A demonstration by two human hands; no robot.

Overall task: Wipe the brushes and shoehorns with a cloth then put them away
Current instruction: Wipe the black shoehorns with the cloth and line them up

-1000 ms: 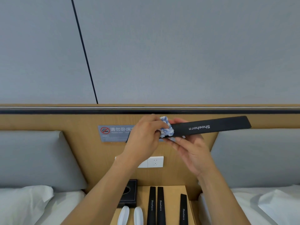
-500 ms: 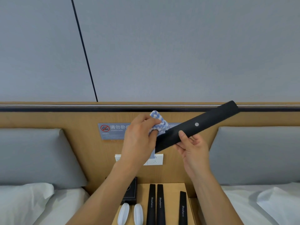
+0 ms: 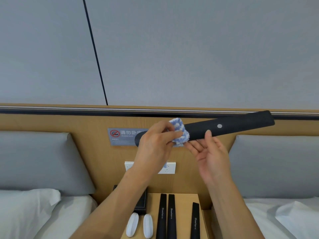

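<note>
Work was judged mid-task. One shoehorn (image 3: pixel 229 127) was under wiping, raised in front of the headboard (image 3: pixel 69 121), well above the tabletop (image 3: pixel 183 204). Three more shoehorns (image 3: pixel 167 216) and two white brushes (image 3: pixel 132 225) lay near on the tabletop; whether these had been wiped could not be told. Nothing appeared put away.

The left hand (image 3: pixel 153 145) gripped the bunched blue-and-white cloth (image 3: pixel 179 133), fingers curled, pressing it on the shoehorn's left part. The right hand (image 3: pixel 212 154) was half open, palm up, supporting the shoehorn from beneath, thumb on its near edge.
</note>
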